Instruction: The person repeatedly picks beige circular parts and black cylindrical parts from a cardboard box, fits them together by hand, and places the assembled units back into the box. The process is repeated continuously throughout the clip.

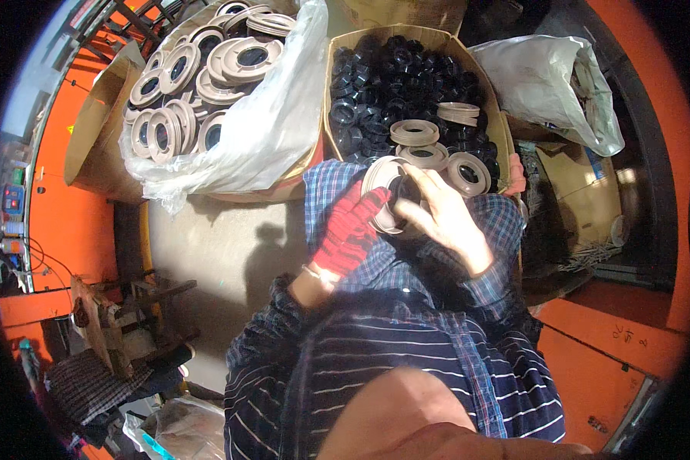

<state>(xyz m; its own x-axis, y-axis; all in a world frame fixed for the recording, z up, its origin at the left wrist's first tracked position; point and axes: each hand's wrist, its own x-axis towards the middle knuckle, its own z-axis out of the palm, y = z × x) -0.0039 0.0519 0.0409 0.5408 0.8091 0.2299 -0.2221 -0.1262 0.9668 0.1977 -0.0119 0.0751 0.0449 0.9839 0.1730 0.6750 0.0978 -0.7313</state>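
Observation:
My left hand (353, 230), in a red and black knit glove, grips a beige flanged plastic ring (381, 173) by its left side, tilted up above my lap. A black plastic ring (397, 189) shows at its middle, partly hidden by fingers. My bare right hand (440, 213) closes on the right side of the beige ring, its thumb stretched across the black part. Just beyond my hands, several loose beige rings (468, 173) lie on top of black plastic rings (395, 77) in a cardboard box (329, 92).
At the far left stands a box lined with a white plastic bag (276, 130), heaped with beige rings holding black centres (178, 67). A white sack (540, 77) lies at the far right. Orange panels (73, 222) flank both sides. A wooden stand (103, 326) is at lower left.

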